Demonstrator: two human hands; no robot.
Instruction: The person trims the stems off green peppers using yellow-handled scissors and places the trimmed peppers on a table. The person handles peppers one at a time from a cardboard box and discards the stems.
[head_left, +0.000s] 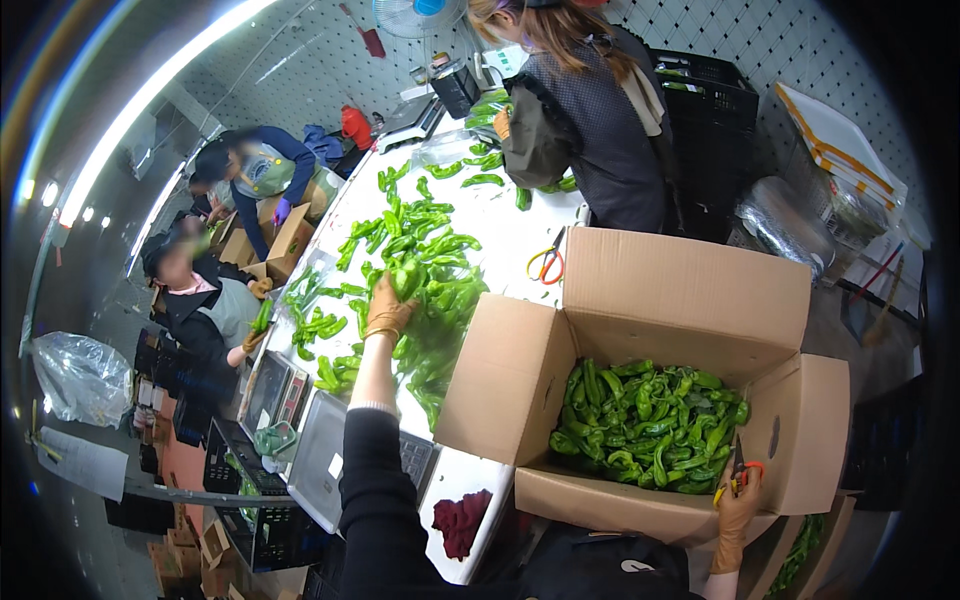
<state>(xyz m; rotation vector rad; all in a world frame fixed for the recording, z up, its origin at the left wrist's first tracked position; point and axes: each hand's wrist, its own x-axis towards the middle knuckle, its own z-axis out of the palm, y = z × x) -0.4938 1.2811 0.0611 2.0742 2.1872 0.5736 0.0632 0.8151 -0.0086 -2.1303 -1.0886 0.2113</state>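
Note:
My left hand, in a tan rubber glove, is on the pile of green peppers on the white table. Its fingers lie at some peppers; whether it grips them I cannot tell. My right hand, gloved alike, holds scissors with red and yellow handles, blades up, at the right inner side of an open cardboard box. Green peppers fill the bottom of that box. A second pair of scissors lies on the table beside the box's upper left corner.
Scales and a dark red cloth occupy the near table end. One co-worker stands beyond the box; others work across the table. Black crates stand below at left. Foam boxes are at the upper right.

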